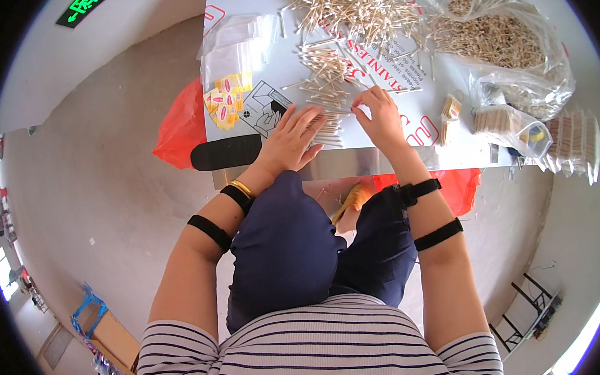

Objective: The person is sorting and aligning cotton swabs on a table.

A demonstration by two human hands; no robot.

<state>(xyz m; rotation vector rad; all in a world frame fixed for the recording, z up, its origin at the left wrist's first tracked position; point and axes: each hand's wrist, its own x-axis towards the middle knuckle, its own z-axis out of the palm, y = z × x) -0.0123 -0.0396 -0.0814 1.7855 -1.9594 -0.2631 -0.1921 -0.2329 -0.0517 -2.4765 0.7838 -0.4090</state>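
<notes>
Head view shows grey concrete floor (pixel 137 189) spreading left of the white, film-covered table (pixel 426 103); a tangled heap of white-tipped wooden cotton swabs (pixel 358 11) lies beyond both hands. Near the front edge, the left hand (pixel 289 137), fingers outspread, touches a smaller swab pile (pixel 330 137); the right hand (pixel 381 115) curls beside it, its grip unclear.

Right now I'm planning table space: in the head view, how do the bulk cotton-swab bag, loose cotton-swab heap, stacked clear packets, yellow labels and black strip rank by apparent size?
1. Bulk cotton-swab bag
2. Loose cotton-swab heap
3. Stacked clear packets
4. Yellow labels and black strip: too alike to rank
</notes>
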